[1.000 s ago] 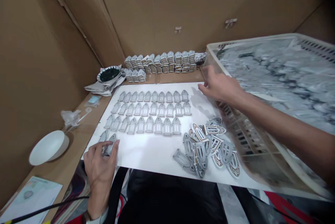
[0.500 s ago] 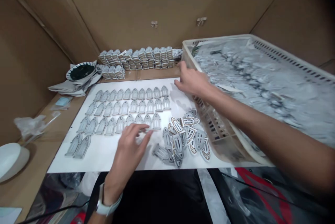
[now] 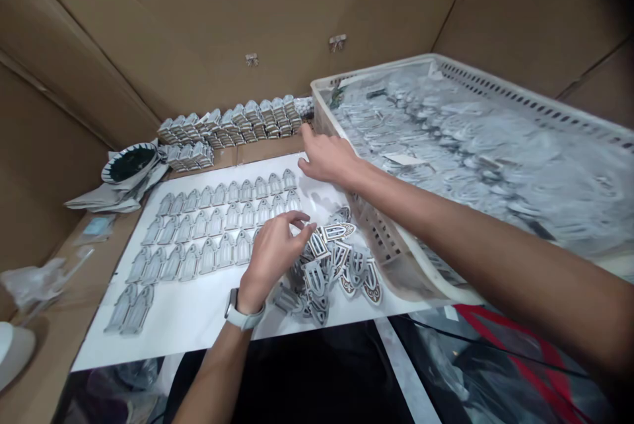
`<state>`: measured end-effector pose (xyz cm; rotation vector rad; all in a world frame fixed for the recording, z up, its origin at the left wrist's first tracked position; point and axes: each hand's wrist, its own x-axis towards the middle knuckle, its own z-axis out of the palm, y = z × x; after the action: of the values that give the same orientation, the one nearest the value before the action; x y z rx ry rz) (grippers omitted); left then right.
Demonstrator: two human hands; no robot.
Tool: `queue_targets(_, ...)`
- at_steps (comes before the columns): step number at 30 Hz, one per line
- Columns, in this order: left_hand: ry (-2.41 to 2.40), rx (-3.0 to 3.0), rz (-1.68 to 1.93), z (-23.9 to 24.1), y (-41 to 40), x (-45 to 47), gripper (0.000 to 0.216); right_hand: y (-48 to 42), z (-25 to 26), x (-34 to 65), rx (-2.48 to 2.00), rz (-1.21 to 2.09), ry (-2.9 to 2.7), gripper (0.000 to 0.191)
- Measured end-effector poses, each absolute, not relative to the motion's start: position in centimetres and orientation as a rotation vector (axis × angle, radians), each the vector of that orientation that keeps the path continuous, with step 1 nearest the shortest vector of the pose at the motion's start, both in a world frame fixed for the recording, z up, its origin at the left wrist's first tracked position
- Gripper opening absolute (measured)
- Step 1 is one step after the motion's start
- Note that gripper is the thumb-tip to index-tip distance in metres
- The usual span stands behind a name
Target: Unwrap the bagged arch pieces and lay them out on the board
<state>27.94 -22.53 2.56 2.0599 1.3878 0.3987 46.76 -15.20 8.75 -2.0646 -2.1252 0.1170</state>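
Observation:
My left hand [image 3: 277, 249], with a watch on its wrist, is over the left edge of a loose pile of small arched window-shaped pieces [image 3: 341, 262]. Its thumb and forefinger are bent but apart, and I see nothing between them. Some pile pieces show plain grey, others a brown-and-white pattern. My right hand [image 3: 327, 156] reaches to the back beside the basket corner, thumb apart from the stretched forefinger. Its fingertips are near the end of the stacked pieces [image 3: 242, 123]; the other fingers are partly hidden. Rows of grey arched pieces [image 3: 228, 212] lie on the white sheet [image 3: 193, 318].
A large white plastic basket [image 3: 386, 242] full of clear-bagged items fills the right side. At the back left, a bowl with dark content [image 3: 131, 163] sits on folded cloth. Crumpled plastic [image 3: 34, 282] and a white bowl [image 3: 14, 351] lie at left. Cardboard walls enclose the table.
My left hand has moved right, from beside the rows to the pile's edge. My right hand stays by the basket corner. The view has shifted right.

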Motion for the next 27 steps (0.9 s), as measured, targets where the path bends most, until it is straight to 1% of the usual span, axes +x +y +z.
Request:
queue_targets(4, 1.34, 1.816, 0.538, 2.2, -21.5, 27.3, 0.037, -15.2, 8.7, 46.8, -2.066, 0.114, -2.127, 0.068)
queue_targets(8, 1.359, 1.73, 0.772, 4.0, -21.8, 25.2, 0.035, -15.0, 8.5, 46.9, -2.064, 0.106, -2.14, 0.068)
queue_targets(11, 1.507, 1.731, 0.899, 6.2, -24.0, 21.7, 0.034, -15.0, 8.3, 46.9, -2.059, 0.107, -2.139, 0.072)
queue_targets(14, 1.747, 1.915, 1.026, 7.2, -27.7, 17.4, 0.025, -14.9, 7.9, 46.9, -2.066, 0.105, -2.131, 0.073)
queue_targets(16, 1.862, 2.071, 1.022, 6.7, -30.2, 14.6, 0.021, -14.8, 7.7, 46.9, -2.074, 0.092, -2.136, 0.073)
queue_targets(20, 2.002, 2.428, 0.857, 3.8, -33.0, 10.5, 0.016, -14.6, 7.3, 47.0, -2.088, 0.074, -2.163, 0.073)
queue_targets(24, 1.832, 2.592, 0.881, 1.4, -33.9, 9.5, 0.014, -14.4, 6.9, 47.0, -2.114, 0.09, -2.178, 0.072)
queue_targets(27, 1.712, 2.577, 0.869, 0.6, -34.0, 10.0, 0.014, -14.2, 6.5, 47.1, -2.12, 0.065, -2.171, 0.065)
